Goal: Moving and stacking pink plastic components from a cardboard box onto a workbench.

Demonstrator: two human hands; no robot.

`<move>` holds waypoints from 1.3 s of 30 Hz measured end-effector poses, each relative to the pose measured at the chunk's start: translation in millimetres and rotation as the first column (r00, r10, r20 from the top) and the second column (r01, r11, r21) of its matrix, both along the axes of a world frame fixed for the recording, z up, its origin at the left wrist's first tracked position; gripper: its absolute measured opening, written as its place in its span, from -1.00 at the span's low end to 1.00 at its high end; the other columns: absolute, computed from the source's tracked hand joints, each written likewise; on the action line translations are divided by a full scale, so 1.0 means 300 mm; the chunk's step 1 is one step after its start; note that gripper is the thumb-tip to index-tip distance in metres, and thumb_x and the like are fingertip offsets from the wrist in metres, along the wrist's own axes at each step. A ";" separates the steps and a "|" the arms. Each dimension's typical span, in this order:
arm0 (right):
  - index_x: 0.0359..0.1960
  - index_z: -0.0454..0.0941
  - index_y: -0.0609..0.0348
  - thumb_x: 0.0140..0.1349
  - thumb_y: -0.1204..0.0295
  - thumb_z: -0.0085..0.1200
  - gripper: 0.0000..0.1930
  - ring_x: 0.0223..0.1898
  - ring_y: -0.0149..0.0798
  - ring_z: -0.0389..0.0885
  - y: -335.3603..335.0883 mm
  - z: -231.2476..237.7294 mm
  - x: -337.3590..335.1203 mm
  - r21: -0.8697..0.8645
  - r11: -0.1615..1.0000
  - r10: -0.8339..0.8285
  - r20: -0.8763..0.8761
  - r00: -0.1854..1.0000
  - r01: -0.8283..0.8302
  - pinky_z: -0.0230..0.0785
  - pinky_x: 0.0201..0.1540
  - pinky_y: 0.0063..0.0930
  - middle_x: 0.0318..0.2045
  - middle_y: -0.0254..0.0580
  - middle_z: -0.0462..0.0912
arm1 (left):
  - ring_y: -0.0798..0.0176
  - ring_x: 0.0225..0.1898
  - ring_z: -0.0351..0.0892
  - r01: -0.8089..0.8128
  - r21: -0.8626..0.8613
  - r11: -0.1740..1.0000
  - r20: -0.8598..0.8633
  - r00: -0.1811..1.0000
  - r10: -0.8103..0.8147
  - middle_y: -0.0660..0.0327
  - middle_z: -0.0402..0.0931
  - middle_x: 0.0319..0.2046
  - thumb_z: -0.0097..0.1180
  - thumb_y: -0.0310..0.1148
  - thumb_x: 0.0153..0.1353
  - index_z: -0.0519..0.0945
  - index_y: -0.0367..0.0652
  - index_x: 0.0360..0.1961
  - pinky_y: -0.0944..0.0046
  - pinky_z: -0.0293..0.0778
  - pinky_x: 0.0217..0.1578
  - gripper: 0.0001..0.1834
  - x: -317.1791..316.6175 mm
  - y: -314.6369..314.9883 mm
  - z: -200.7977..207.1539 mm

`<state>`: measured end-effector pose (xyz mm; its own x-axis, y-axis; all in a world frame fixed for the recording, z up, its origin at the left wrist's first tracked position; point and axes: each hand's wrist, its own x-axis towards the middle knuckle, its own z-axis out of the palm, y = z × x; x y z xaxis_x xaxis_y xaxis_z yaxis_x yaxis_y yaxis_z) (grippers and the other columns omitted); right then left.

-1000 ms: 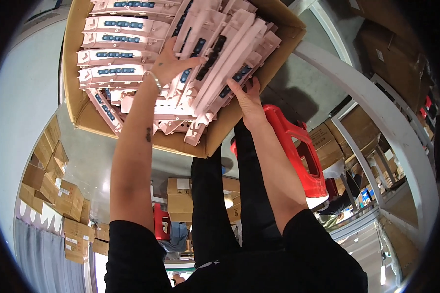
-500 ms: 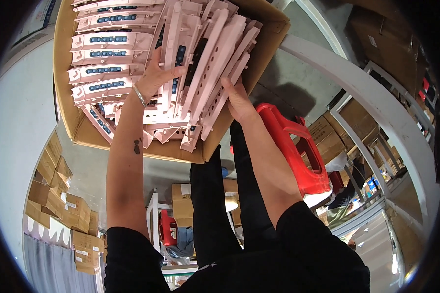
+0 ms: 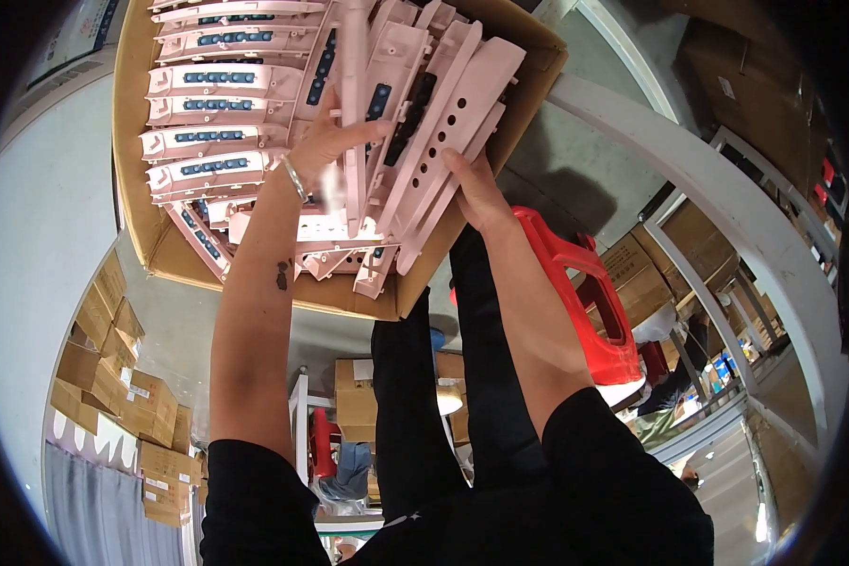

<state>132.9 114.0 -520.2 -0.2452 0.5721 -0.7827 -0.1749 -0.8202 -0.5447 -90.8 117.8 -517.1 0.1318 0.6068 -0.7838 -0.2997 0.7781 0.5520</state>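
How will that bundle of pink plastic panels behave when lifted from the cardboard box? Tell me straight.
The pink plastic panels look like rigid mouldings, so probably stiff, not floppy. They seem thin and hollow, so likely light for their size. Being loose and fanned between the left hand and right hand, they may slide apart over the cardboard box.

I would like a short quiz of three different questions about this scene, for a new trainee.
1. True or false: the brown cardboard box holds pale pink plastic panels with rows of dark blue buttons.
2. Which hand wears a thin metal bracelet: A) left hand, B) right hand?
3. Fill in: beside the person's right forearm stands a ___ plastic stool.

Key: 1 true. 2 A. 3 red. Both hands grip a tilted bundle of pink panels over the box.
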 end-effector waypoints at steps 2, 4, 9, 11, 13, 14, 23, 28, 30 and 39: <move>0.23 -0.10 0.06 -0.10 0.23 0.25 -0.09 0.17 -0.23 0.13 -0.002 -0.005 0.003 -0.016 1.000 0.014 -0.017 1.000 -0.014 0.04 0.19 -0.33 0.12 -0.21 0.18 | 0.21 0.01 0.35 0.081 -0.008 0.997 -0.101 0.991 -0.081 0.04 0.30 0.01 0.44 -0.12 -0.36 -0.02 -0.26 0.20 0.27 0.29 0.01 0.14 0.015 -0.005 -0.008; 0.22 -0.06 0.07 -0.12 0.25 0.25 -0.11 0.15 -0.24 0.15 -0.018 -0.002 0.006 0.045 0.998 0.046 0.006 0.999 -0.046 0.04 0.19 -0.33 0.10 -0.21 0.20 | 0.26 -0.07 0.41 0.105 0.077 0.991 -0.157 0.983 -0.092 0.03 0.38 -0.07 0.43 -0.15 -0.33 0.06 -0.34 0.16 0.27 0.34 -0.03 0.07 0.035 -0.022 0.005; 0.20 -0.03 0.12 -0.13 0.26 0.26 -0.13 0.14 -0.26 0.18 0.013 0.015 -0.005 -0.006 0.999 0.047 0.010 0.999 -0.047 0.06 0.18 -0.34 0.09 -0.20 0.22 | 0.29 -0.13 0.45 -0.004 -0.051 0.999 0.072 0.997 0.008 0.15 0.49 -0.20 0.35 -0.19 -0.22 0.29 -0.33 0.04 0.30 0.26 0.01 -0.20 -0.018 -0.011 0.026; 0.19 0.00 0.13 -0.13 0.26 0.26 -0.14 0.12 -0.25 0.20 0.008 0.038 0.000 -0.039 0.998 0.046 0.004 0.999 -0.045 0.08 0.16 -0.34 0.08 -0.20 0.24 | 0.30 -0.15 0.46 -0.013 -0.140 0.990 0.086 0.996 0.025 0.20 0.50 -0.20 0.29 -0.20 -0.14 0.48 -0.29 -0.15 0.31 0.22 0.04 -0.46 -0.008 -0.009 0.048; 0.12 0.10 0.21 -0.16 0.31 0.28 -0.21 0.00 -0.27 0.35 -0.003 0.058 -0.004 -0.045 0.999 0.015 -0.025 1.000 -0.016 0.23 0.06 -0.40 -0.04 -0.17 0.37 | 0.33 -0.17 0.46 -0.035 -0.146 0.989 0.128 0.990 0.054 0.20 0.51 -0.25 0.25 -0.20 -0.10 0.55 -0.25 -0.28 0.32 0.29 -0.03 -0.60 -0.020 -0.062 0.010; 0.11 0.13 0.23 -0.15 0.32 0.27 -0.23 -0.01 -0.27 0.36 -0.002 0.074 -0.005 -0.003 0.999 0.047 -0.034 0.998 -0.047 0.25 0.04 -0.39 -0.04 -0.17 0.37 | 0.34 -0.20 0.47 -0.057 -0.205 0.977 0.250 0.962 0.109 0.21 0.51 -0.28 0.25 -0.20 -0.10 0.55 -0.25 -0.26 0.33 0.33 -0.09 -0.59 -0.021 -0.085 0.024; 0.15 0.06 0.25 -0.21 0.25 0.28 -0.12 0.05 -0.18 0.31 0.016 0.269 -0.019 -0.054 0.979 0.195 0.005 0.981 -0.195 0.16 0.11 -0.27 -0.01 -0.13 0.33 | 0.35 -0.29 0.49 -0.108 -0.234 0.966 0.277 0.945 0.173 0.20 0.53 -0.35 0.22 -0.21 -0.11 0.53 -0.29 -0.24 0.37 0.40 -0.21 -0.56 -0.028 -0.176 0.225; 0.14 0.09 0.27 -0.21 0.26 0.30 -0.14 0.03 -0.21 0.33 0.013 0.474 -0.046 -0.025 0.947 0.318 -0.059 0.946 -0.320 0.19 0.09 -0.33 -0.02 -0.10 0.35 | 0.23 -0.27 0.52 -0.209 -0.286 0.935 0.361 0.880 0.307 0.12 0.51 -0.28 0.13 -0.24 -0.03 0.48 -0.31 -0.17 0.26 0.49 -0.29 -0.57 -0.029 -0.278 0.443; 0.14 0.11 0.27 -0.23 0.22 0.30 -0.13 0.03 -0.19 0.33 0.006 0.548 -0.073 -0.005 0.931 0.365 -0.059 0.929 -0.366 0.16 0.11 -0.31 -0.03 -0.10 0.36 | 0.19 -0.29 0.53 -0.239 -0.306 0.921 0.449 0.817 0.361 0.11 0.51 -0.30 0.08 -0.25 0.00 0.43 -0.30 -0.14 0.19 0.52 -0.31 -0.57 -0.036 -0.290 0.544; 0.11 0.15 0.28 -0.11 0.27 0.26 -0.25 -0.04 -0.27 0.39 0.000 1.062 -0.183 0.336 0.836 0.440 0.063 0.896 -0.434 0.22 0.04 -0.43 -0.06 -0.09 0.41 | 0.15 -0.19 0.49 -0.445 0.083 0.892 0.130 0.892 0.433 0.08 0.47 -0.18 -0.03 -0.18 0.02 0.35 -0.29 0.00 0.18 0.41 -0.13 -0.46 -0.072 -0.367 1.109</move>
